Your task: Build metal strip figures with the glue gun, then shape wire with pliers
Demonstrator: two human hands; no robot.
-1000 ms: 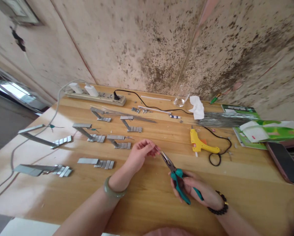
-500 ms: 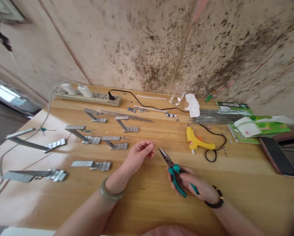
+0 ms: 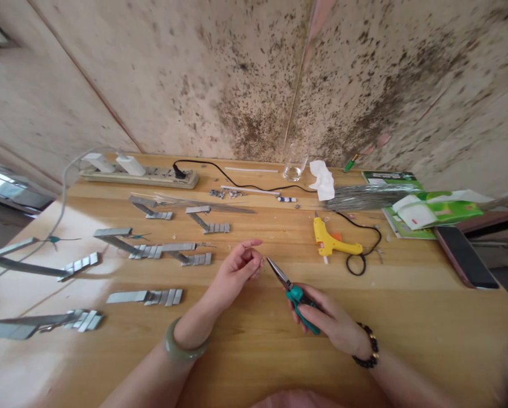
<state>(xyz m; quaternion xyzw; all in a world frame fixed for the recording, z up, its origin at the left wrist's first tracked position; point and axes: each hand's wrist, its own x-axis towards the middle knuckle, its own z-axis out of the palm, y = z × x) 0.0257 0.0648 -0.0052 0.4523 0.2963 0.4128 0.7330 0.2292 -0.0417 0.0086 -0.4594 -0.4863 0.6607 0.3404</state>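
Over the middle of the wooden table, my left hand [image 3: 240,267] has thumb and fingers pinched together. Something tiny shows at the fingertips, too small to make out. My right hand [image 3: 321,317] is wrapped around the teal handles of needle-nose pliers [image 3: 294,290]. The jaws look closed, and their tip points up and left, a short gap from my left fingertips. To the left lie several grey folded strips with segmented ends, among them a flat one [image 3: 145,296] and a larger one [image 3: 41,324] by the table's left side.
A yellow glue gun [image 3: 334,241] with a black cord lies right of centre. Behind stand a power strip [image 3: 143,177], a glass [image 3: 294,170], crumpled tissue [image 3: 323,180] and a bundle of metal wires [image 3: 364,196]. A phone [image 3: 466,258] and a green tissue pack [image 3: 453,208] are at right.
My right hand has squeezed the plier handles together, and the jaws have closed. The plier tip is nearer my left fingers, whose index finger has lifted. The view has turned slightly right.
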